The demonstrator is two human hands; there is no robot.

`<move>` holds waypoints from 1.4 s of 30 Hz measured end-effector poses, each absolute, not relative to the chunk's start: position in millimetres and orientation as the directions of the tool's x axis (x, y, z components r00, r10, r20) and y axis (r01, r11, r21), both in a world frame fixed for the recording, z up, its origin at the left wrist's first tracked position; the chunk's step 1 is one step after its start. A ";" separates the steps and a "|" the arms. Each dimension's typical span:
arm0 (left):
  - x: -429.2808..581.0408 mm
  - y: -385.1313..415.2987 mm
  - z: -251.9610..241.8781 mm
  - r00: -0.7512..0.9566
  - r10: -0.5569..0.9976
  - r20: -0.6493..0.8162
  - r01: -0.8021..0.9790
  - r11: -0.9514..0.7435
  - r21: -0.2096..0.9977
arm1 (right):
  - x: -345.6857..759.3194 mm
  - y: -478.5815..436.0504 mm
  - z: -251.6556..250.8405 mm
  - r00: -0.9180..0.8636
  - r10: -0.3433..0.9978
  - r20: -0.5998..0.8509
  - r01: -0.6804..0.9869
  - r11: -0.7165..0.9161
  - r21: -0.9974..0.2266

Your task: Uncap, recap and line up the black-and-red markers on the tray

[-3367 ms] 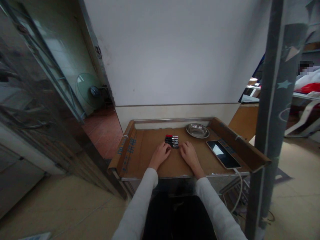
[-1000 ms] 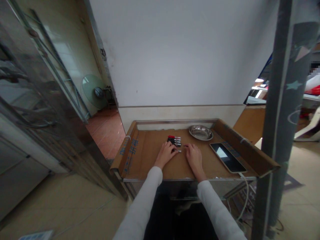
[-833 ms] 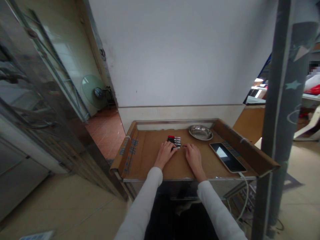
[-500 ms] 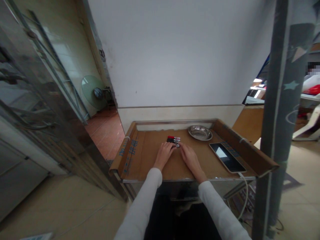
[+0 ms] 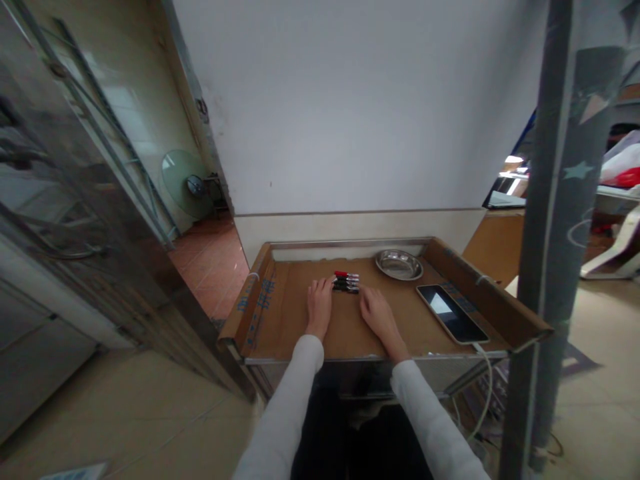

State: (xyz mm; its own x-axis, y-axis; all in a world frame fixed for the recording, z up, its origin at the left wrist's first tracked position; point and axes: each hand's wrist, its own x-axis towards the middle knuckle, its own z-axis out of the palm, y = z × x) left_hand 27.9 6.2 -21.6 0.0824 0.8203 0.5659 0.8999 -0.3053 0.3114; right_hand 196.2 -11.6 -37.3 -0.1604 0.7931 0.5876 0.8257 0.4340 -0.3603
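Observation:
Several short pens [image 5: 346, 283] lie side by side on the brown cardboard surface [image 5: 285, 320], a red one farthest back and dark ones nearer me. At their left ends is my left hand [image 5: 319, 303], palm down, with nothing visible in it and its fingers apart. My right hand [image 5: 377, 312] rests on the cardboard by their right ends; its fingers are curled together, and whether they hold anything is hidden.
A round metal dish [image 5: 399, 265] sits at the back right of the cardboard. Nearer and farther right lies a phone [image 5: 451, 314] with a white cable [image 5: 489, 393] running off the front edge. Raised cardboard sides flank the surface, and a grey post [image 5: 550, 233] stands at the right.
My left hand has drawn back to the left from the nearest pens, uncovering them. My right hand has shifted slightly, a little apart from my left hand.

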 end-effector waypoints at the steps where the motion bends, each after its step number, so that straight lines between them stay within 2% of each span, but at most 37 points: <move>1: 27.2 7.4 -23.2 0.059 0.825 0.562 0.908 -0.278 0.312 | 197.3 -11.4 -38.1 -0.150 0.804 0.576 0.848 0.404 -0.344; 7: 24.3 14.5 -33.3 -0.010 0.859 0.511 0.921 -0.192 0.340 | 200.1 -14.5 -38.4 -0.110 0.845 0.524 0.919 0.287 -0.270; 13: 23.9 16.8 -36.8 -0.023 0.889 0.457 0.908 -0.174 0.382 | 198.3 -14.7 -37.9 -0.107 0.858 0.501 0.933 0.261 -0.246; 18: 25.2 22.9 -38.0 -0.072 0.902 0.427 0.869 -0.153 0.471 | 194.3 -16.9 -36.5 -0.153 0.865 0.478 0.948 0.265 -0.176; 21: 26.6 26.1 -40.0 -0.079 0.888 0.453 0.843 -0.183 0.506 | 192.8 -17.8 -35.3 -0.161 0.864 0.476 0.954 0.259 -0.147; 24: 27.9 23.5 -40.1 -0.013 0.861 0.508 0.817 -0.284 0.501 | 193.3 -16.4 -36.0 -0.156 0.861 0.484 0.957 0.253 -0.141; 29: 30.0 14.0 -36.0 0.240 0.821 0.519 0.764 -0.489 0.421 | 195.8 -11.1 -42.1 -0.132 0.847 0.515 0.962 0.234 -0.138; 34: 30.6 14.5 -36.9 0.240 0.830 0.503 0.763 -0.482 0.431 | 196.9 -7.1 -46.6 -0.113 0.843 0.526 0.971 0.206 -0.123; 42: 29.9 18.2 -40.2 0.308 0.834 0.459 0.697 -0.526 0.488 | 194.9 -6.4 -43.8 -0.151 0.840 0.521 0.958 0.254 -0.132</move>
State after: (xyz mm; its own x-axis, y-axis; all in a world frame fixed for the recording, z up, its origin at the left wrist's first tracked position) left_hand 29.9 18.2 -40.2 0.3076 0.8337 0.4585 0.6967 -0.5256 0.4882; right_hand 194.9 -6.4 -43.8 -0.1509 0.8402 0.5208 0.9582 0.2538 -0.1318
